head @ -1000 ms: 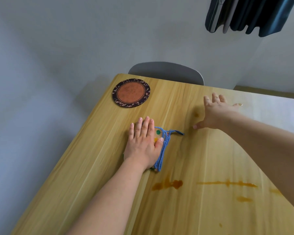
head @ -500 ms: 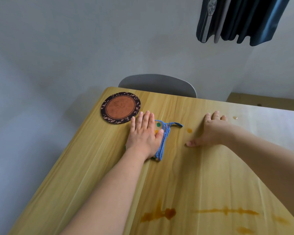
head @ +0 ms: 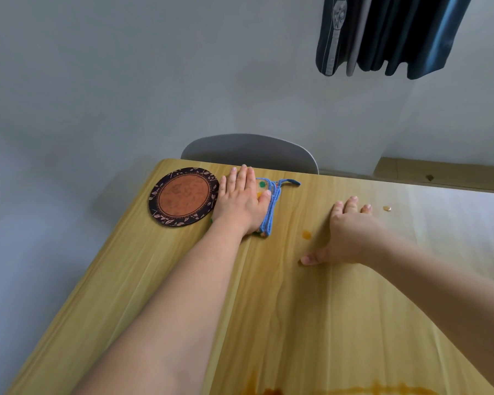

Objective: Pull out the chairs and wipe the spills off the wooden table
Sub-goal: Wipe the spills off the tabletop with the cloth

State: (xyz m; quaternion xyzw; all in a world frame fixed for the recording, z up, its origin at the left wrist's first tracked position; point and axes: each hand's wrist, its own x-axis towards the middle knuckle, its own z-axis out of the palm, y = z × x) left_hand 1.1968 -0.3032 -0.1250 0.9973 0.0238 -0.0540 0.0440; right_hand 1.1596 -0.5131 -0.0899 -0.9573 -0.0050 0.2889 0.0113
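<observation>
My left hand [head: 241,202] lies flat with straight fingers on a folded blue-edged cloth [head: 270,206] near the far edge of the wooden table [head: 160,280]. Most of the cloth is hidden under the palm. My right hand [head: 347,232] rests flat on the table to the right, fingers spread. A small orange spot [head: 306,234] sits between the two hands, and a tiny drop [head: 386,208] lies right of my right fingers. Orange-brown spill streaks [head: 354,391] run along the bottom of the view. A grey chair [head: 250,151] is tucked in at the far side.
A round dark mat with a brown centre [head: 183,196] lies just left of my left hand, touching it. Dark clothes [head: 388,35] hang at the upper right. A brown ledge [head: 439,175] runs behind the table on the right.
My left hand has slid the cloth away from me to the far edge, beside the round mat. My right hand has settled flat on the table. The view has shifted forward, pushing the streaks down.
</observation>
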